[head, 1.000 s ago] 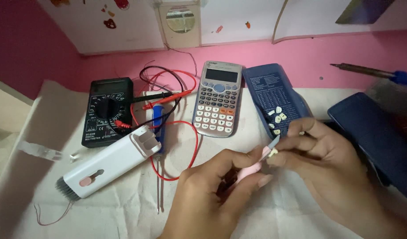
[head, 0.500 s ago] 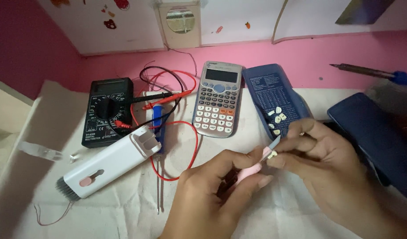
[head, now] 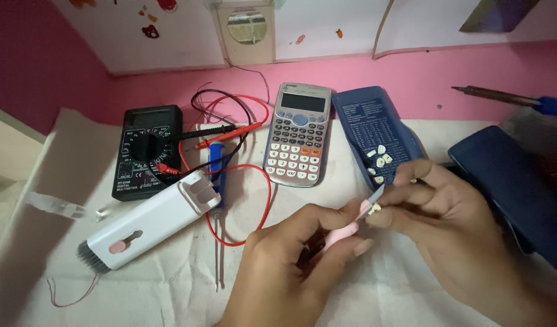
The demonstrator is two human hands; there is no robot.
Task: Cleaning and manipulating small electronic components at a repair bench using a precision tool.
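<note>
Left hand (head: 290, 266) is pinching a pink pointed tool (head: 351, 223), grip closed, tip aimed at 1 o'clock for close work. Right hand (head: 448, 224) is steadying a small pale key cap (head: 375, 208), fingertips closed, at mid-bench beneath the calculator (head: 298, 134).

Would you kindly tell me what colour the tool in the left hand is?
Pink tool, metal tip; head view.

Left hand (head: 293, 260) is gripping a small pink tool (head: 345, 229), its thin tip pressed against a tiny pale key cap (head: 375, 208) pinched in the right hand (head: 454, 233). More loose key caps (head: 378, 163) sit on the blue calculator cover (head: 375, 136), right beside the grey calculator (head: 298, 134). Black multimeter (head: 148, 151) with red and black leads (head: 230, 130) and a white cleaning brush kit (head: 151, 227) are off to the left.
</note>
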